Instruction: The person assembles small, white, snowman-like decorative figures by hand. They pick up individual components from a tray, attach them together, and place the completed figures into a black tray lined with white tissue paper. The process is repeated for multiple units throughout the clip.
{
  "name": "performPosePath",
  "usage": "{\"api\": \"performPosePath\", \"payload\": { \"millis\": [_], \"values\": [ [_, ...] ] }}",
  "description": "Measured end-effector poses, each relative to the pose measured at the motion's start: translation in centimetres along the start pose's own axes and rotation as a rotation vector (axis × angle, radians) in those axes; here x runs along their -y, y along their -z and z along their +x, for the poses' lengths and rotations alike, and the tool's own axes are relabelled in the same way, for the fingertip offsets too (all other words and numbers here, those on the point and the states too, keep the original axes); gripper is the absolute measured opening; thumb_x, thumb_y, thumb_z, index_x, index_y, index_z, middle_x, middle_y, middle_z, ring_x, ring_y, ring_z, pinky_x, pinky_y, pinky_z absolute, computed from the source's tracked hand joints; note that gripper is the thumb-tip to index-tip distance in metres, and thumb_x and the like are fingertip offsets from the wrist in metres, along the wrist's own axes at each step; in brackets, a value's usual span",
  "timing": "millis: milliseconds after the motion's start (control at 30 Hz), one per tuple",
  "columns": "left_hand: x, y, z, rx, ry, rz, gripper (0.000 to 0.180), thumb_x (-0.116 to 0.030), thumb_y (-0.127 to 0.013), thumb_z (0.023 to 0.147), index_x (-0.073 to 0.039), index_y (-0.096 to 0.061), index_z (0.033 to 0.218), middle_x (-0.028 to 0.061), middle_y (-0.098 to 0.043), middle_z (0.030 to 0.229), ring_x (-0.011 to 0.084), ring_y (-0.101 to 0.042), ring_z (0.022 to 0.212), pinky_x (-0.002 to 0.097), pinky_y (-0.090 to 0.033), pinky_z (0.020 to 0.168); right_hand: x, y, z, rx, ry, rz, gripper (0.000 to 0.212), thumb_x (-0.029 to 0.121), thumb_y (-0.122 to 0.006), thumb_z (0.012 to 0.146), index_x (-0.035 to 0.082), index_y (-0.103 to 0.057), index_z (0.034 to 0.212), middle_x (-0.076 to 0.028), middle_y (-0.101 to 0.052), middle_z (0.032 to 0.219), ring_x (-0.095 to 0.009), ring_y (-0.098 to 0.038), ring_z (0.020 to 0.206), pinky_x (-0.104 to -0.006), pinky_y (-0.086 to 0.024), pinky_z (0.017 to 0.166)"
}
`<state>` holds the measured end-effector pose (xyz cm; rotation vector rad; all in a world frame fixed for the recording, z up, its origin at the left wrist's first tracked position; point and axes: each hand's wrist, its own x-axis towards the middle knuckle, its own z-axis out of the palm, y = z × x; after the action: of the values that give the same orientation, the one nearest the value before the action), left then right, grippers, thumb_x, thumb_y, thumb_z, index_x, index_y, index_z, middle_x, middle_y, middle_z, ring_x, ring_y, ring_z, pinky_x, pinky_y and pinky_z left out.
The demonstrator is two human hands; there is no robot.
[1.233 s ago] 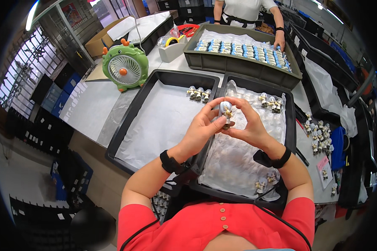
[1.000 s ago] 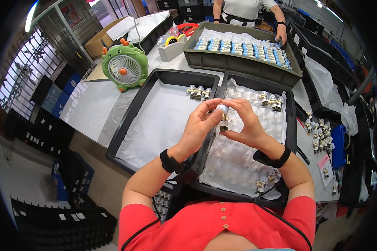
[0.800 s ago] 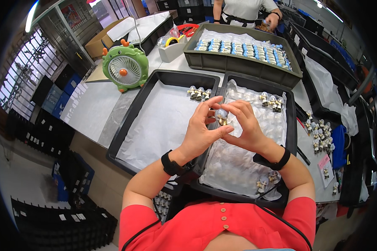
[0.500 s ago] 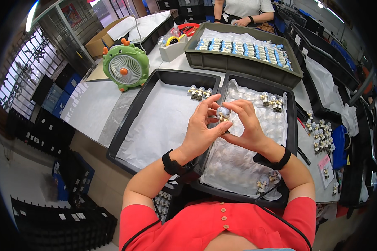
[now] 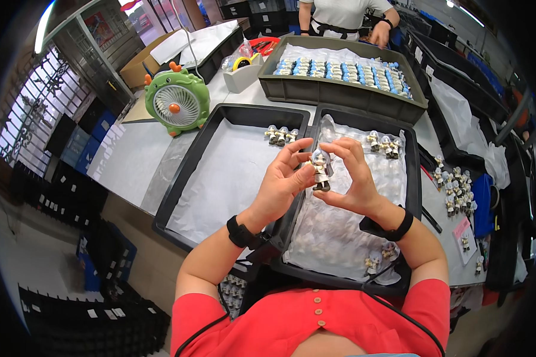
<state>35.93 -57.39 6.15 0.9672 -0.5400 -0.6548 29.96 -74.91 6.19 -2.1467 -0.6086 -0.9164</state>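
Note:
A small figurine with pale hair, a white outfit and dark boots is upright between my hands, its front toward me. My left hand pinches its side between thumb and fingers. Around its other side curves my right hand, fingertips by the head and thumb by the feet. Below are two black trays. The left tray is lined with white paper and has 3 figurines at its far right corner. In the right tray, several figurines lie on wrapping over covered rows.
A green fan stands at the left, near a tape dispenser. Behind the trays is a grey-green bin of blue-and-white figurines. Loose figurines and a pink card lie at the right. A person stands across the table.
The figurine has turned from head toward me to upright, so its face and body now show. The fingers have shifted around it. Across the table, the person's hand has moved to the right.

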Motion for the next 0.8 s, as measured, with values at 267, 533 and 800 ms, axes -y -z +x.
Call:
{"api": "performPosePath", "payload": {
  "millis": [267,533,800],
  "values": [
    [0.4,0.3,0.3,0.012,-0.011,-0.072,0.045,-0.014,-0.055,0.090,-0.005,-0.034,0.129,0.0122,-0.051,0.117,0.0186,-0.058,0.099,0.0317,-0.050,0.084,-0.7,-0.2,-0.2,-0.041,-0.027,0.095,0.076,0.014,-0.080,0.055,0.007,-0.044,0.121,-0.009,-0.050,0.109,-0.027,-0.045,0.107,-0.0372,-0.036,0.094],
    [1.3,0.8,0.3,0.052,0.036,-0.093,0.035,-0.021,-0.050,0.093,-0.005,-0.039,0.121,0.0113,-0.055,0.111,0.0237,-0.058,0.101,0.0332,-0.050,0.083,-0.3,-0.5,-0.3,-0.043,-0.082,0.175,0.079,0.009,-0.080,0.056,0.007,-0.040,0.125,-0.011,-0.049,0.112,-0.025,-0.048,0.107,-0.0369,-0.038,0.094],
    [1.5,0.2,0.4,0.061,0.077,-0.022,0.037,-0.028,-0.044,0.095,-0.004,-0.041,0.123,0.0087,-0.054,0.113,0.0249,-0.058,0.103,0.0340,-0.051,0.081,-1.0,-0.8,-0.4,0.007,0.098,0.063,0.081,0.004,-0.078,0.056,0.007,-0.040,0.127,-0.011,-0.050,0.115,-0.027,-0.049,0.104,-0.0356,-0.041,0.089]
  ]
}}
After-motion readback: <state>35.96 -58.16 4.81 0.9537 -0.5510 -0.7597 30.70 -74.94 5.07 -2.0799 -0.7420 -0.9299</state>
